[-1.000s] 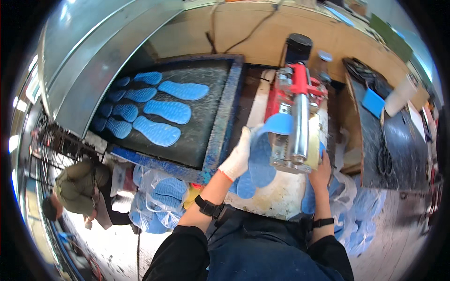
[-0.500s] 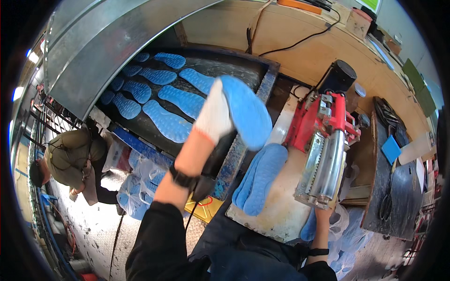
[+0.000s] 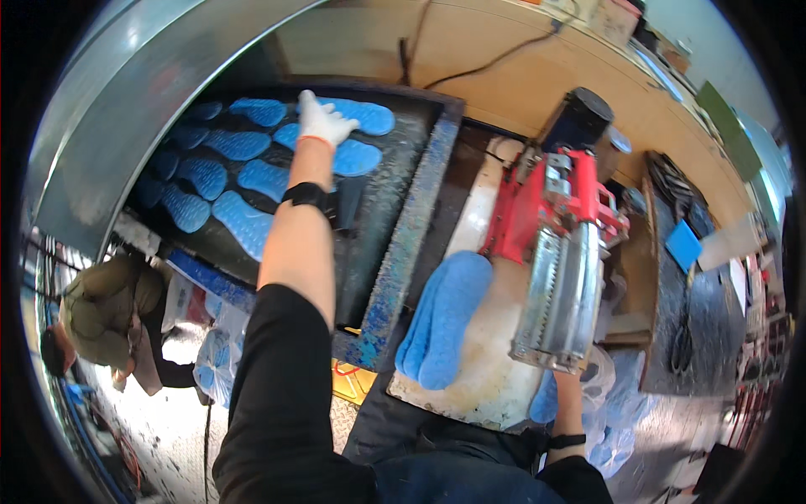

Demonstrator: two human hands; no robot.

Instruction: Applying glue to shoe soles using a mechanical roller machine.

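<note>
Left hand (image 3: 327, 122), upper left, overlaps a likely light, pliable insole (image 3: 370, 116), best edge-held; its grip, like the right hand's (image 3: 568, 383), is unclear.

Left hand (image 3: 327, 122) (white-gloved) over blue insoles (image 3: 369, 116) in tray (image 3: 413, 202); red machine (image 3: 512, 223) at right.

The roller machine (image 3: 550, 252) pairs glossy red paint with shiny metal. Left of it, blue insoles (image 3: 237, 145) look matt, dimpled (foam or rubber, unclear); the tray rim (image 3: 409, 227) is rough. Behind the machine, a panel (image 3: 520, 92) resembles wood.
</note>
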